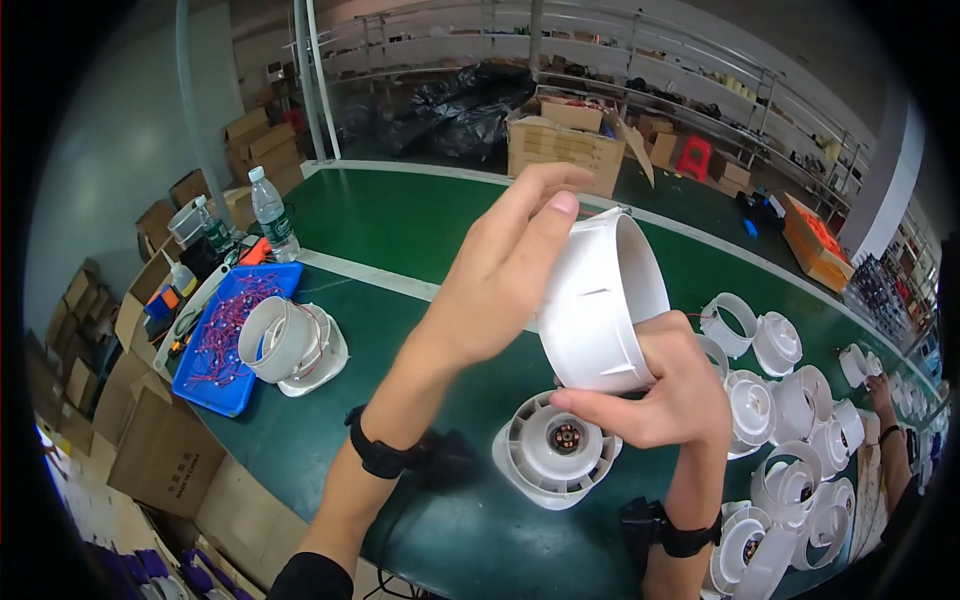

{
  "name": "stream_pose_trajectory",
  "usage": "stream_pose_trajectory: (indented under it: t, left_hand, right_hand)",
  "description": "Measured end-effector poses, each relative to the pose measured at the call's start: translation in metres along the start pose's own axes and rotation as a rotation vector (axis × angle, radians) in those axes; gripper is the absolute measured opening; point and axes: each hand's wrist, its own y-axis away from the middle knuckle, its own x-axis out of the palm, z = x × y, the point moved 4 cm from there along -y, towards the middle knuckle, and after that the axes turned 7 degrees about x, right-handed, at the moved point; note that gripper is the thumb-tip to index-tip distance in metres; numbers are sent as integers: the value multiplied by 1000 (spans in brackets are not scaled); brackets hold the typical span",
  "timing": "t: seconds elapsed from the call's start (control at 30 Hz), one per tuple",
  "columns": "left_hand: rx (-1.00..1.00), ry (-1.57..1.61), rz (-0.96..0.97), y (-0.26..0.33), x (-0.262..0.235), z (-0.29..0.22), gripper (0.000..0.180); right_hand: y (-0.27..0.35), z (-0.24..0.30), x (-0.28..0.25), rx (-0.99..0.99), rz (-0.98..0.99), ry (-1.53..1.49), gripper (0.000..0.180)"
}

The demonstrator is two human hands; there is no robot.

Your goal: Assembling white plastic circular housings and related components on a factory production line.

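Observation:
A white plastic cylindrical housing (590, 315) is held up and tilted between my two hands, its wide open end facing right. My left hand (505, 265) is closed against its upper left side, thumb along the rim. My right hand (680, 390) grips the lower right edge, with fingers reaching into the opening and the thumb beneath. Under it on the table lies a round white fan base (520, 462) with slots around its rim and a copper-wound motor at its centre. What the left fingertips touch behind the housing is hidden.
On the green table (400, 220), a blue tray (215, 375) of red wires lies left, beside another white housing (270, 340) on its base. A plastic bottle (272, 215) stands behind. Several white fan parts (750, 405) crowd the right; another person's hand (878, 392) is beyond them.

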Motion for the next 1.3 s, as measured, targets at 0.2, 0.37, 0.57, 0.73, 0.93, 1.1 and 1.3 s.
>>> stream_pose_trajectory:
  t: [0.2, 0.37, 0.57, 0.73, 0.93, 1.1, 1.3]
  left_hand:
    - [-320, 548, 188, 6, 15, 16, 90]
    - [-184, 497, 130, 4, 18, 5, 97]
    - [117, -43, -1, 2, 10, 2, 99]
    - [108, -39, -13, 2, 18, 4, 98]
    - [99, -81, -10, 2, 19, 6, 98]
    - [171, -89, -26, 2, 15, 8, 97]
    - [515, -339, 30, 3, 23, -11, 96]
  right_hand:
    - [1, 7, -7, -189, -115, -175, 13]
    - [3, -2, -7, -99, -99, -227, 24]
    - [4, -19, -21, 71, -411, -577, 26]
    - [10, -26, -33, 31, -421, -385, 17]
    - [0, -27, -21, 127, -629, -573, 32]
    - [2, -19, -23, 133, -532, -338, 39]
    - [3, -37, -23, 80, -479, -657, 30]
